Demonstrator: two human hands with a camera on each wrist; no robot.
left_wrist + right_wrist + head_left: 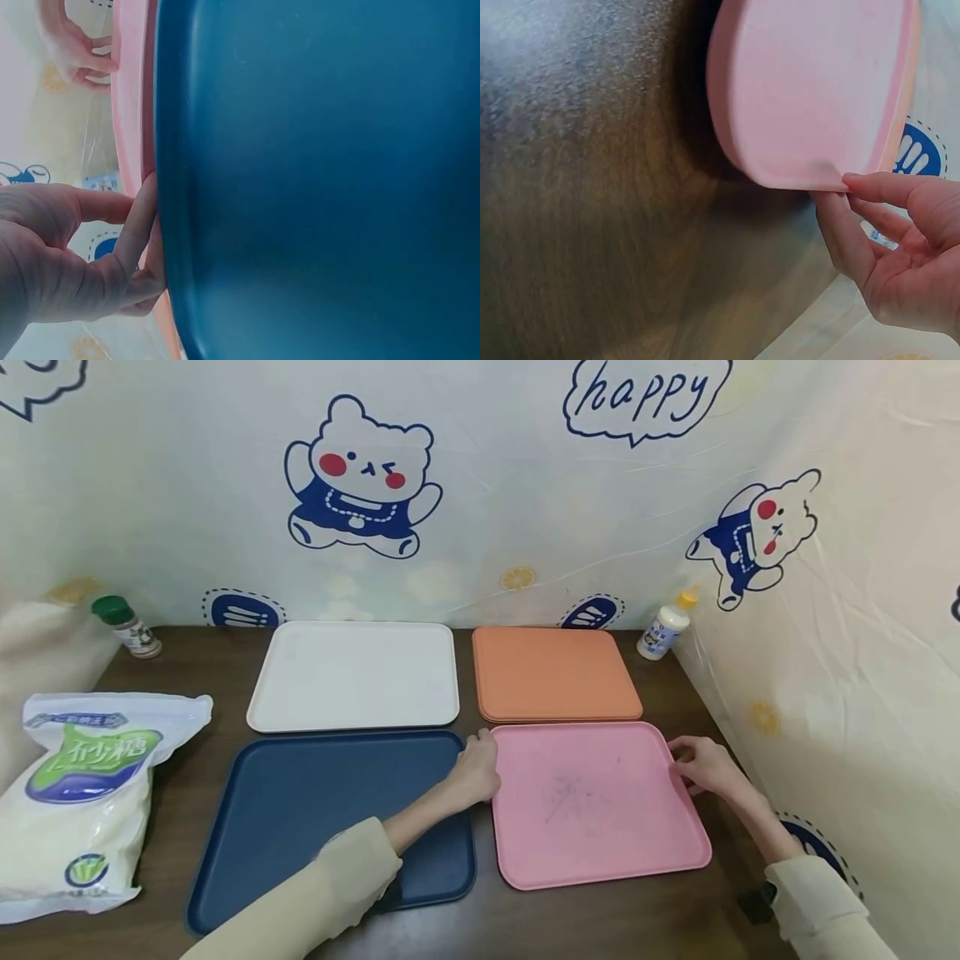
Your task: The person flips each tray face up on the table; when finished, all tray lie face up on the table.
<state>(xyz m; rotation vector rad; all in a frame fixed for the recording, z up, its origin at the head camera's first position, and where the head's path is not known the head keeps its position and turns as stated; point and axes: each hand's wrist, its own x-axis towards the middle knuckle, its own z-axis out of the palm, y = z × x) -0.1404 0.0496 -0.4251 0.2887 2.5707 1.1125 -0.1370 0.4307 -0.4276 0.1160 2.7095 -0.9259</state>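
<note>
Head view: your left hand (476, 770) and right hand (707, 765) are gripping opposite edges of the pink tray (600, 835), which is sitting between the blue tray (315, 810) and your right hand, its rounded rectangle showing dark scuffs mid-surface. Left wrist view: your fingers are reaching between pink and blue rims, a gap hidden from above. Right wrist view: your fingertips are pinching the smooth pink rim, some reaching underneath, above the worktop (630, 255).
</note>
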